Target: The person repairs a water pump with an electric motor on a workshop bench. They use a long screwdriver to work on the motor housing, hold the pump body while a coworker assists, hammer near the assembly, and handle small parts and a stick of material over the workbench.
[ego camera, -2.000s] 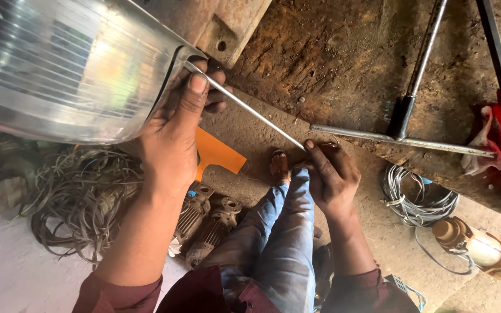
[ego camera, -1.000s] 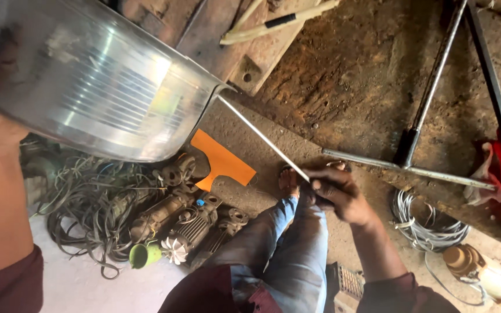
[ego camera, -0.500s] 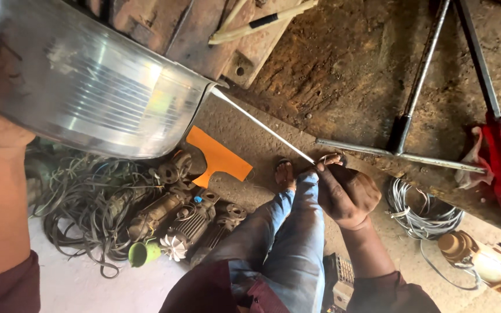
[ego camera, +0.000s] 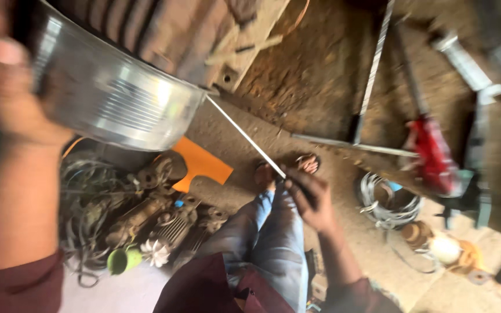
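Head view: a ribbed, shiny metal basin (ego camera: 117, 101) is held up at upper left by the blurred left hand (ego camera: 7, 87), fingers closed over its rim. The right hand (ego camera: 311, 197) pinches the lower end of a thin straight metal rod (ego camera: 244, 138) running from the basin's edge. An orange flat plastic piece (ego camera: 201, 165) lies on the dirt floor (ego camera: 320, 75).

Dirt-floored workshop: wire coils (ego camera: 387, 203), motor parts (ego camera: 163, 223)

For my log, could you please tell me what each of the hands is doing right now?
Left hand: closed on the metal basin, blurred.
Right hand: closed on the thin metal rod.
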Tool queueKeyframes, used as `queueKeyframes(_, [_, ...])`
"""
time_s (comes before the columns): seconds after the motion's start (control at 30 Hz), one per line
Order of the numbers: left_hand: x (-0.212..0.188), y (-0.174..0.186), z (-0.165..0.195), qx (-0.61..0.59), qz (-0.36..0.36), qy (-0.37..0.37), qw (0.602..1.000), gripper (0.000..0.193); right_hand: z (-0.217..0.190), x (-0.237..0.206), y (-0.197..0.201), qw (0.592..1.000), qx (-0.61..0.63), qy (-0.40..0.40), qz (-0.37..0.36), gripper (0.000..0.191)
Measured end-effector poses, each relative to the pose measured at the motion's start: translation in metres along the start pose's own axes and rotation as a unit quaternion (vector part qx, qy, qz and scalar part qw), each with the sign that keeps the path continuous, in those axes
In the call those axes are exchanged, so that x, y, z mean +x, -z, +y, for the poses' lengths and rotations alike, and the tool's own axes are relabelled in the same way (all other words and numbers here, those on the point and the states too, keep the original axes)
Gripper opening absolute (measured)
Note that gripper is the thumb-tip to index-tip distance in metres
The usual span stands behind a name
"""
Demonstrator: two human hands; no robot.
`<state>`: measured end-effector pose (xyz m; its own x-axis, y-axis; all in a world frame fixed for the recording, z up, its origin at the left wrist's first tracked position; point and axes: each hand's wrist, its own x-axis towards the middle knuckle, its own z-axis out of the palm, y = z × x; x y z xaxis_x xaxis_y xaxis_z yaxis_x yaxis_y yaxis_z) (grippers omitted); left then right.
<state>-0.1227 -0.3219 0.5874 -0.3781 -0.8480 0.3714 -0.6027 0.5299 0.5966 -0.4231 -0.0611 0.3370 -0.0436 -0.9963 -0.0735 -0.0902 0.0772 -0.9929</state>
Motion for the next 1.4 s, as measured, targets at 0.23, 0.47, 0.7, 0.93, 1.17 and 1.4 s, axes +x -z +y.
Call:
queueKeyframes(0.23, [0.023, 0.014, 0.033, -0.206, 0.045, 0.115, 0.971, 0.072, -0.123, -0.081, 0.039, 0.974, -0.077, -0.151, 0.15, 0.032])
queueKeyframes(0.47, [-0.014, 0.02, 0.104, -0.07, 0.182, 0.242, 0.951, 0.092, -0.211, -0.034, 0.116, 0.869, -0.43, 0.023, 0.242, 0.038])
queueKeyframes(0.7, [-0.049, -0.044, 0.109, -0.109, 0.231, 0.218, 0.942, 0.125, -0.245, 0.036, 0.142, 0.827, -0.5, 0.029, 0.255, 0.04])
queueKeyframes(0.93, [-0.047, -0.037, 0.094, -0.076, 0.232, 0.181, 0.953, 0.126, -0.231, 0.054, 0.144, 0.813, -0.522, 0.01, 0.26, 0.036])
queueKeyframes(1.17, [-0.046, -0.017, 0.06, -0.09, 0.199, 0.156, 0.963, 0.124, -0.209, 0.077, 0.158, 0.802, -0.533, 0.007, 0.269, 0.032])
queueKeyframes(1.4, [-0.03, 0.015, 0.009, -0.177, 0.146, 0.099, 0.968, 0.127, -0.23, 0.098, 0.145, 0.799, -0.539, 0.024, 0.264, 0.032])
